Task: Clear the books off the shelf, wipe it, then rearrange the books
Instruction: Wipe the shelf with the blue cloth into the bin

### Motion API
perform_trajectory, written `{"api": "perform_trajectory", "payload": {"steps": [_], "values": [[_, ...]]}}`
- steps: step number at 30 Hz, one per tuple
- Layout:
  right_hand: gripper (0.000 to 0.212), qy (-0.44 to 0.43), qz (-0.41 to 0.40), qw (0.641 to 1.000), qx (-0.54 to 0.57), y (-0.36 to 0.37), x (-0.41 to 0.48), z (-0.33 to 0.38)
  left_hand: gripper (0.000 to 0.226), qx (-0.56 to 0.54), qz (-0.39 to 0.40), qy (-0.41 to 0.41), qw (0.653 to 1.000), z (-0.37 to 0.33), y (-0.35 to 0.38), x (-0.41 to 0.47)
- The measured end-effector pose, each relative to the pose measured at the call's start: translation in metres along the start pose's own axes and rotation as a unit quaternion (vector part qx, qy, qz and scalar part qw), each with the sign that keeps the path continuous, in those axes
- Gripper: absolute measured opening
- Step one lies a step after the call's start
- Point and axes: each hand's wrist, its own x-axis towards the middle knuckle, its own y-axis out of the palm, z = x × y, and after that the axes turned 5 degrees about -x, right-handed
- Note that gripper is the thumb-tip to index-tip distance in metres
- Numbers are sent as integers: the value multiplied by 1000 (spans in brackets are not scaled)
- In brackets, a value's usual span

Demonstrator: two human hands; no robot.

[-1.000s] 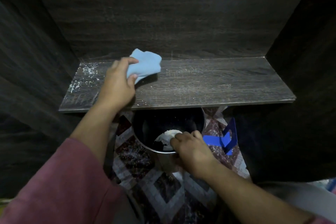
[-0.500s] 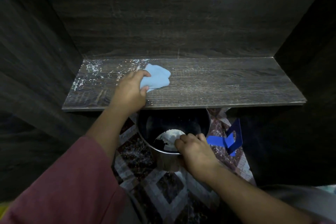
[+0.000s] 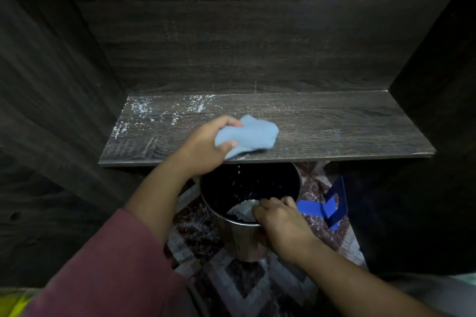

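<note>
The left hand (image 3: 203, 147) grips the blue cloth (image 3: 247, 136) at the front edge of the dusty shelf (image 3: 334, 131), while just below that edge the right hand (image 3: 280, 219) clasps the metal bin (image 3: 247, 239) by its rim.

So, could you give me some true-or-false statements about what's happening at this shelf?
1. The left hand grips a blue cloth on the shelf. True.
2. Books stand on the shelf. False: none are on it.
3. The right hand holds the bin by its rim, below the shelf's front edge. True.
4. The white specks lie mostly on the shelf's right side. False: mostly its left.
5. The bookend stands on the shelf. False: it is on the floor beside the bin.
</note>
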Motion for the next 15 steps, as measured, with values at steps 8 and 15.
{"api": "perform_trajectory", "payload": {"steps": [8,15], "values": [[51,22,17,999,19,3,8,-6,36,137,-175,-10,975,22,-12,72],[47,37,23,999,25,4,11,-9,34,189,-104,2,977,34,2,71]]}}
